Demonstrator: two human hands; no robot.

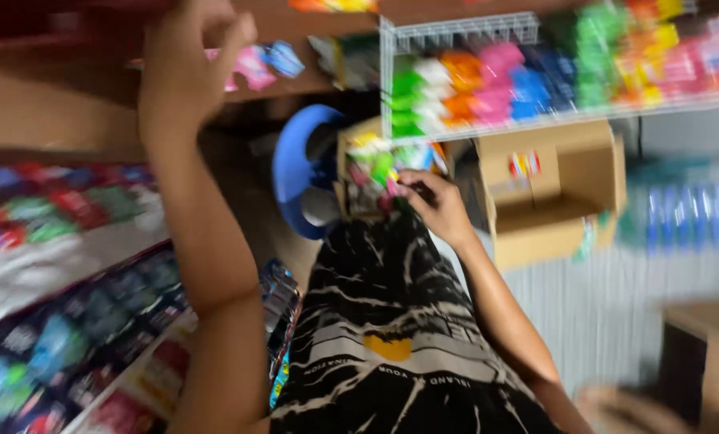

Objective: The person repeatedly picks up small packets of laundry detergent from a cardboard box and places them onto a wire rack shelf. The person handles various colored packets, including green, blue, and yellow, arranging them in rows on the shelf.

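Packets, small and bright (374, 165), fill an open cardboard box (351, 153) held against the person's dark patterned shirt (391, 321). Right hand (432, 205) is down in that box, fingers (411, 181) pinched on something among the packets; blur hides exactly which piece. Left hand (186, 68) is raised to the wooden shelf (295, 76) up top, fingers curled loosely, thumb and forefinger close together just beside a pink packet (251, 68) and a blue packet (283, 58) lying on the shelf edge. Cannot tell whether the left fingers actually grip anything or have just let go.

Step in hand, as a judgement: stocking the shelf from the box, one hand placing up high while the other picks the next piece. Next move likely calls for lifting the right hand's piece clear of the box without spilling the rest, and finding a free spot beside the pink and blue ones.

Around: white wire rack (488, 96) at right with rows of green, orange, pink and blue goods, a second empty cardboard box (552, 193) below it, a blue plastic chair (295, 165) behind the held box, hanging strips of dark sachets (94, 321) at lower left. Whole frame is motion-blurred, small details unreadable.
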